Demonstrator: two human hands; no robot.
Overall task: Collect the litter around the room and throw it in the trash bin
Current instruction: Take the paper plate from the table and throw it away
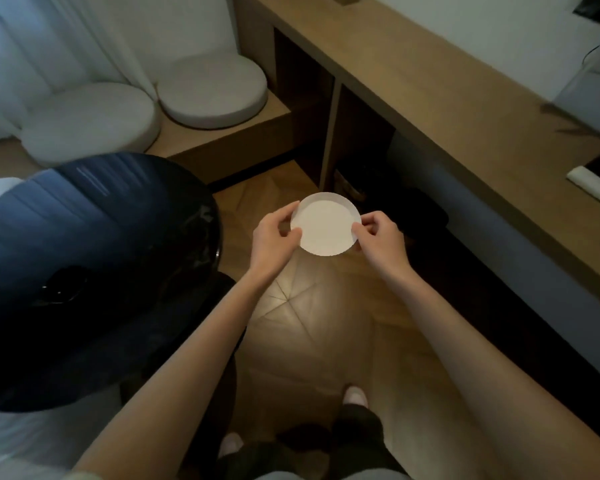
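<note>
Both hands, left hand (274, 237) and right hand (378, 239), pinched opposite rims of a round white paper plate (325, 224), held level between them above the wooden floor (326, 323).

Room dim overall, with a brownish cast. Cool bluish daylight comes through the curtain (32, 39) at upper left and streaks as glare across the glossy black round table (84, 271). One warm bright patch on the wood floor (291, 292). Desk cubbies (302, 98) near black. White paper plate (325, 224) is brightest, almost clipped. Round cushions (90, 123) and desk top (447, 98) are blur-smeared, worst at right. Wide-angle lens splays straight lines toward the corners.
</note>
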